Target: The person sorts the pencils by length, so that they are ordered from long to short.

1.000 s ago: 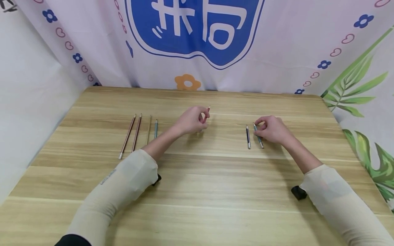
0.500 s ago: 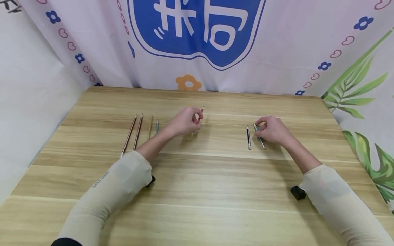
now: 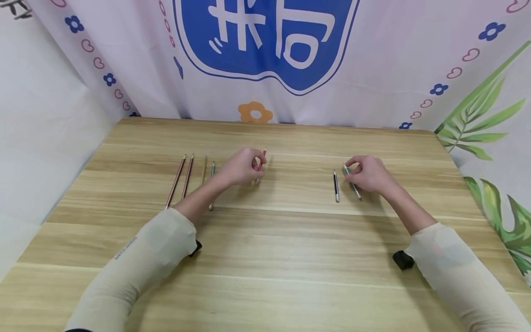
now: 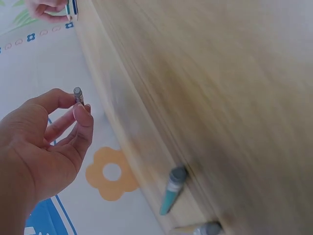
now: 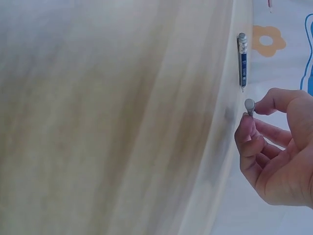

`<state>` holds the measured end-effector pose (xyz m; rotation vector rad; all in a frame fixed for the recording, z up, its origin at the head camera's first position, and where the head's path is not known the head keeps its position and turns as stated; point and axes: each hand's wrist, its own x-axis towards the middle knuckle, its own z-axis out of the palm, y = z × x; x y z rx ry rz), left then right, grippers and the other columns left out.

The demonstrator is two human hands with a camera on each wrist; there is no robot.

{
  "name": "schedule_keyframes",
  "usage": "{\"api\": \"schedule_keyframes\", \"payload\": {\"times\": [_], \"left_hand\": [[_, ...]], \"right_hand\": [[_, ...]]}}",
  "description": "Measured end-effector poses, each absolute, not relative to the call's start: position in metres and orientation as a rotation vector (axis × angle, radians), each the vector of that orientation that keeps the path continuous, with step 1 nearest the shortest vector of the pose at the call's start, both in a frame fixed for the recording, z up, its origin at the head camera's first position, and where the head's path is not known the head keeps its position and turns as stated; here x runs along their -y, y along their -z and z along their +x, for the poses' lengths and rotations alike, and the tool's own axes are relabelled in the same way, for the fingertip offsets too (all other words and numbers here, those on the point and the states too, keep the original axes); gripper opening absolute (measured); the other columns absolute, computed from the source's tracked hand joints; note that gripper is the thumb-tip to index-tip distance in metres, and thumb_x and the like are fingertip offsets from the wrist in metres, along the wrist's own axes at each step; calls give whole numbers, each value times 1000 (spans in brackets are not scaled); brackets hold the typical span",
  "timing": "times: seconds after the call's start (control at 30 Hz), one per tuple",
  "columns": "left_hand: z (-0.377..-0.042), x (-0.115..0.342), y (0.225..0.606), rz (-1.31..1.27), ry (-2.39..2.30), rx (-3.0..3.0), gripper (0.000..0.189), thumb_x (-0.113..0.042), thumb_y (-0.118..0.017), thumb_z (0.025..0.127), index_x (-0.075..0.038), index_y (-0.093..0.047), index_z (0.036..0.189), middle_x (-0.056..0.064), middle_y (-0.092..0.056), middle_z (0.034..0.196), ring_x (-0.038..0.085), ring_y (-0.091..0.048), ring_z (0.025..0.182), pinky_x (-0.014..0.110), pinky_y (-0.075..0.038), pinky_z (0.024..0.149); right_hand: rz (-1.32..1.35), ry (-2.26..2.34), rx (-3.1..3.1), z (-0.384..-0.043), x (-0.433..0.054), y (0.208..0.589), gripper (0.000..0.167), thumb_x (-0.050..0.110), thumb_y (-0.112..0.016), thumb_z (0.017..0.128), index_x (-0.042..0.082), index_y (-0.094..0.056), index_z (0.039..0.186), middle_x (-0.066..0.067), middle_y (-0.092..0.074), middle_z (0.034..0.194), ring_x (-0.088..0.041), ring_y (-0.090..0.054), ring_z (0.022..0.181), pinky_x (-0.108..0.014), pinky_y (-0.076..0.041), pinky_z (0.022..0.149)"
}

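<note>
My left hand (image 3: pixel 242 167) pinches a red pencil (image 3: pixel 262 158) between thumb and finger, tip tilted up. The pencil's grey end (image 4: pixel 78 93) points at the left wrist camera. With thumb and finger, my right hand (image 3: pixel 369 174) grips a short teal pencil (image 3: pixel 355 188); its end (image 5: pixel 250 104) shows in the right wrist view. A dark blue pencil (image 3: pixel 336 186) lies just left of that hand. Past my left forearm lie two brownish-red pencils (image 3: pixel 176 181), a yellowish pencil (image 3: pixel 204 170) and another teal pencil (image 3: pixel 213 168), side by side; the forearm partly covers some.
The wooden table (image 3: pixel 274 249) ends at the back against a white curtain (image 3: pixel 373 87) with a blue emblem. A white wall covering (image 3: pixel 41 138) stands to the left. Leaf-printed cloth (image 3: pixel 493 129) hangs on the right.
My left hand has moved left with the red pencil, toward the row of pencils. My right hand stays nearly in place; the teal pencil's lower end has shifted slightly right.
</note>
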<state>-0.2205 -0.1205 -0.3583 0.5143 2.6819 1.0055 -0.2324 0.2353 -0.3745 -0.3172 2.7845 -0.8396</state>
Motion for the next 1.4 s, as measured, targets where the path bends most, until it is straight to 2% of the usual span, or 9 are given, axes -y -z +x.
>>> {"api": "schedule_keyframes", "payload": {"times": [0.23, 0.67, 1.1, 1.4], "left_hand": [[-216, 130, 361, 539, -1001, -2681, 27, 6, -69, 89, 13, -67, 116, 5, -62, 71, 11, -53, 61, 18, -44, 54], [-209, 144, 360, 459, -967, -2699, 28, 3, -71, 89, 9, -67, 116, 6, -62, 74, 14, -55, 64, 21, -46, 57], [-203, 158, 365, 437, -954, -2697, 28, 4, -72, 89, 8, -65, 115, 5, -60, 71, 14, -55, 61, 22, -50, 55], [-200, 165, 366, 392, -1009, -2664, 29, 6, -73, 87, 9, -65, 115, 5, -60, 72, 13, -53, 62, 19, -46, 53]], "right_hand": [[-335, 871, -2781, -232, -235, 369, 41, 10, -72, 91, -7, -64, 127, -10, -66, 82, -17, -56, 65, -27, -45, 54], [-370, 925, -2791, -229, -228, 365, 42, 6, -71, 89, -7, -64, 128, -14, -68, 90, -18, -58, 69, -26, -47, 57], [-414, 971, -2795, -231, -220, 365, 42, 2, -68, 87, -8, -64, 128, -16, -68, 91, -18, -59, 71, -25, -47, 56], [-454, 1058, -2735, -230, -210, 368, 41, 0, -67, 88, -8, -64, 128, -13, -67, 89, -9, -60, 67, -21, -46, 52]]}}
